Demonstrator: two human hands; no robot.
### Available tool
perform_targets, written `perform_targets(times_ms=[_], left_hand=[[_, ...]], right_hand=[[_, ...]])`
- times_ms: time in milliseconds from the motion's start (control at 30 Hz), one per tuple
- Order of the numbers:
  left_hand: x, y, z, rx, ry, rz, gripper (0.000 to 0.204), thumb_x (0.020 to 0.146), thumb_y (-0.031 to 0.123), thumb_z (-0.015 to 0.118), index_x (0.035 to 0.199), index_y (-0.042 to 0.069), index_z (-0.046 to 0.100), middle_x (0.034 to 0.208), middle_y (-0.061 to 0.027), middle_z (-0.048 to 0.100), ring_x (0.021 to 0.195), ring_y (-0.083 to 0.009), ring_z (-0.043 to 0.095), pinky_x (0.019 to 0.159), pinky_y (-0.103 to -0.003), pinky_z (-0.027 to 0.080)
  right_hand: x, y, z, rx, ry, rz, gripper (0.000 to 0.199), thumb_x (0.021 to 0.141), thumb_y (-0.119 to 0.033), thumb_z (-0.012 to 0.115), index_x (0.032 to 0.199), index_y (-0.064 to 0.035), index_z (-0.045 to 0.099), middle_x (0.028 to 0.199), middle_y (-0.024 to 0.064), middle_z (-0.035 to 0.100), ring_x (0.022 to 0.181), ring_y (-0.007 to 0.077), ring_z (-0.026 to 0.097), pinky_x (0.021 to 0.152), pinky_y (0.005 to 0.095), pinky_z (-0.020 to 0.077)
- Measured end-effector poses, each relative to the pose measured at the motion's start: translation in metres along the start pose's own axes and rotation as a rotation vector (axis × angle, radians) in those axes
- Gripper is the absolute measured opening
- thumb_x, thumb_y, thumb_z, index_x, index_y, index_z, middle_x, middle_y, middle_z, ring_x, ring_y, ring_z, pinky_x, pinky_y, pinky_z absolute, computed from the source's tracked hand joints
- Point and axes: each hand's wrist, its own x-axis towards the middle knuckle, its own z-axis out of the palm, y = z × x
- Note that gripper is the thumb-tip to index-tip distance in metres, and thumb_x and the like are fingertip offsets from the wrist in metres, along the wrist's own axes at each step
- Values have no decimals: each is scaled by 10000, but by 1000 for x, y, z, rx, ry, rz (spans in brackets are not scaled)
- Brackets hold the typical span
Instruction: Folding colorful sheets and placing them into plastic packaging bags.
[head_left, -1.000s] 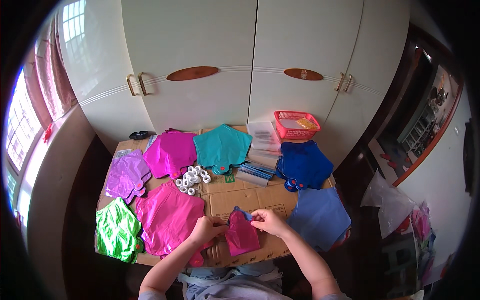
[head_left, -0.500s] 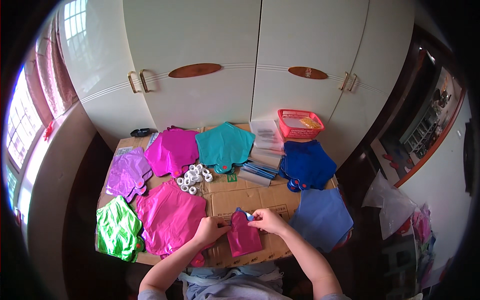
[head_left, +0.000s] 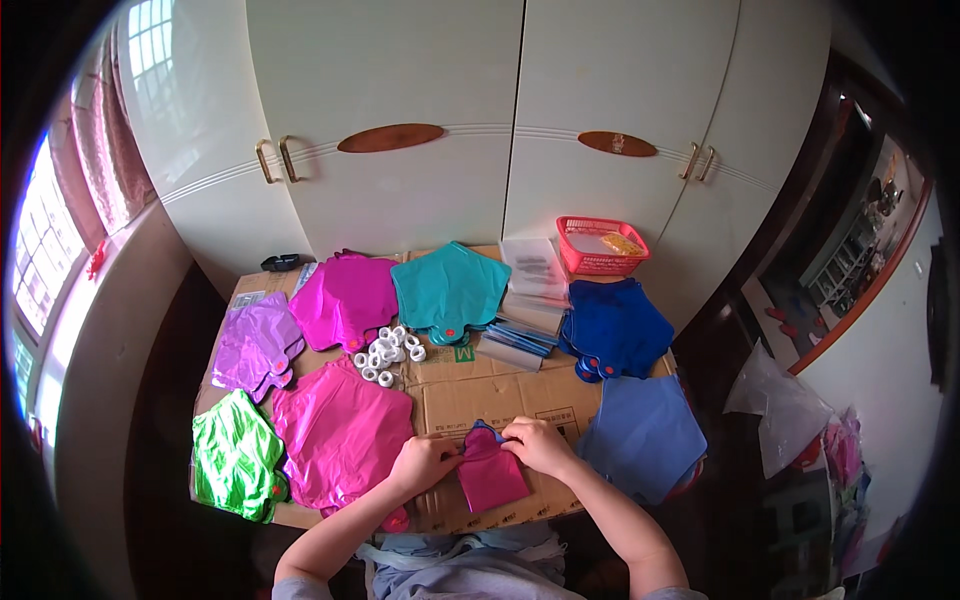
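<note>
Balloon [head_left: 490, 478] top hidden under hands [head_left: 480, 455]

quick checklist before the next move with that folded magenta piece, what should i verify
1. Both hands on the piece: left hand at its left edge, right hand at its top. Ok.
2. Folded magenta piece lies flat on the cardboard. Ok.
3. Blue part at its top lined up: too small, cannot tell.
4. Piece apart from the pink stack and light blue stack. Ok.
5. White rings out of the hands' way. Ok.
</note>
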Motion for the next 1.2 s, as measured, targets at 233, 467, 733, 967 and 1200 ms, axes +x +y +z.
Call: perform_targets(times_ms=[233, 467, 733, 967, 1200], left_hand=[[1, 11, -8, -135, -65, -162, 207, 695, 165, 686, 874, 61, 695, 822, -137, 673, 759, -279, 664, 689, -354, 535], [-10, 5, 2, 153, -10, 201, 156, 705, 99, 660, 853, 52, 663, 788, -85, 602, 723, -230, 631, 638, -332, 534], [-20, 12, 1, 643, -115, 611, 135, 682, 136, 584, 797, 72, 613, 811, -24, 527, 801, -177, 547, 608, -248, 511], [-22, 19, 5, 715, -102, 624, 85, 674, 154, 577, 723, 86, 593, 807, -29, 515, 764, -164, 528, 589, -243, 500], [-27, 18, 3, 678, -38, 654, 170, 668, 146, 583, 804, 49, 615, 832, -22, 528, 764, -153, 533, 596, -246, 502]], right_hand=[[-4, 1, 2, -6, -6, -31, 66, 762, -52, 637, 824, -35, 650, 857, 110, 634, 785, 302, 634, 689, 374, 509], [-7, 5, 4, -35, 45, -90, 38, 743, -14, 611, 763, -38, 633, 811, 85, 624, 772, 275, 624, 684, 365, 510], [-12, -10, 1, -228, 103, -211, 182, 764, 3, 587, 926, -39, 656, 953, 74, 632, 960, 245, 590, 820, 347, 496], [-35, -47, 20, -658, 99, -319, 325, 831, -107, 537, 1135, -1, 585, 1192, 124, 575, 1193, 236, 493, 1027, 354, 401], [-47, -29, 41, -681, 254, -323, 197, 802, -109, 590, 956, -11, 663, 1035, 114, 664, 1006, 237, 625, 923, 361, 493]])
